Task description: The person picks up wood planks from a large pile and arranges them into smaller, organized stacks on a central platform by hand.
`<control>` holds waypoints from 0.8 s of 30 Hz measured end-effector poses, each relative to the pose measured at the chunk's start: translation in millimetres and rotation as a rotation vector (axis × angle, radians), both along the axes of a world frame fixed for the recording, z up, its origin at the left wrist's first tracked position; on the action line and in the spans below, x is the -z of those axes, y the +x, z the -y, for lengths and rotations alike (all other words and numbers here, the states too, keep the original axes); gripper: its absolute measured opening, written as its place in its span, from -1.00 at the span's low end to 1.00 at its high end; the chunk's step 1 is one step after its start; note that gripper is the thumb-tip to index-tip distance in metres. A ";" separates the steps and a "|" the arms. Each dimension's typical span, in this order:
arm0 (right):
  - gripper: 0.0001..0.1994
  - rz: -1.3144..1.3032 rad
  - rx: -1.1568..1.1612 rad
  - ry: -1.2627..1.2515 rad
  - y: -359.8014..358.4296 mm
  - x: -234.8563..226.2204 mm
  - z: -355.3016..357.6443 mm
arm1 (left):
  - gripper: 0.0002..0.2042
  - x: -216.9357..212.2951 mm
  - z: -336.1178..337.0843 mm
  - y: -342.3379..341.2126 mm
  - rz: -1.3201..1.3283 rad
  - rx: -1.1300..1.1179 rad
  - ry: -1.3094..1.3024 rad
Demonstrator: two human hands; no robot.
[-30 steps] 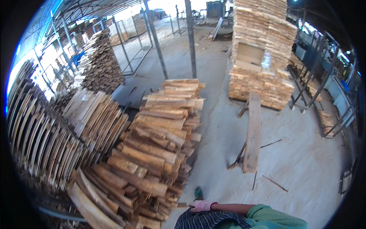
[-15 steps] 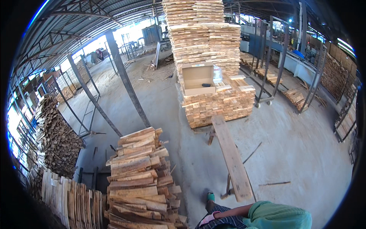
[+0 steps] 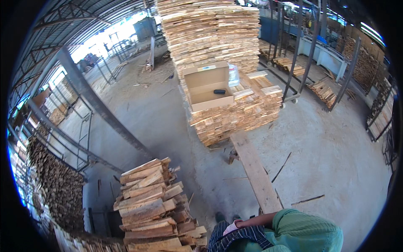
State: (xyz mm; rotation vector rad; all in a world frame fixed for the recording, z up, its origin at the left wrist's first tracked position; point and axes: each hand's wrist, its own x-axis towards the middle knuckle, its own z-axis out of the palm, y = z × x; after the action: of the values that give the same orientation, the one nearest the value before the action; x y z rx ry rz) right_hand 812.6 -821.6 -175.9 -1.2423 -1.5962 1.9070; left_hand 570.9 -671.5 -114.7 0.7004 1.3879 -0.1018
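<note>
Looking down from the head camera, the view takes in a timber yard under a metal roof. At the lower edge a bare forearm crosses from a green sleeve [image 3: 308,231] toward the left, ending in a hand [image 3: 231,228] in a pale pink glove that rests against dark striped cloth [image 3: 237,240] at the person's waist or lap. Which hand this is cannot be told for certain, though the arm comes in from the right side; its fingers are curled under and mostly hidden, so whether they are apart or together cannot be told. No other hand shows.

Just left of the hand stands a stack of rough split wood pieces [image 3: 153,201], piled in uneven layers. A long flat plank [image 3: 256,172] lies on the concrete floor [image 3: 336,159], running from near the hand up to a low pallet of cut boards [image 3: 247,115]. On that pallet sits an open cardboard box [image 3: 208,88] with a small dark object [image 3: 219,91] inside. Behind rises a tall stack of sawn boards [image 3: 210,29]. Thin sticks lie scattered on the floor to the right.
</note>
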 end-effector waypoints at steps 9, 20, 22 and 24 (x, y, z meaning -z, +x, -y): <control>-0.52 -0.009 0.363 -0.049 62.3 -24.2 -5.3 | -0.80 17.9 -165.3 149.4 0.026 0.272 0.287; -0.51 -0.052 0.379 0.203 -5.9 193.8 -2.0 | -0.79 0.6 -125.0 331.1 0.045 0.521 0.141; -0.53 -0.161 0.557 0.382 -39.3 230.7 14.1 | -0.73 6.0 -98.9 342.3 -0.015 0.607 0.094; -0.55 -0.555 0.665 0.314 -30.2 210.6 34.7 | -0.70 10.5 -81.4 349.0 -0.047 0.675 0.078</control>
State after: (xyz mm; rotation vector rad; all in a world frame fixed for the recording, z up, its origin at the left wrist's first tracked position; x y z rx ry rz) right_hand 782.4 -856.3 -386.6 -0.8524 -0.9728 1.3446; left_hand 920.0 -590.1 -125.2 1.2167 1.1539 -0.6011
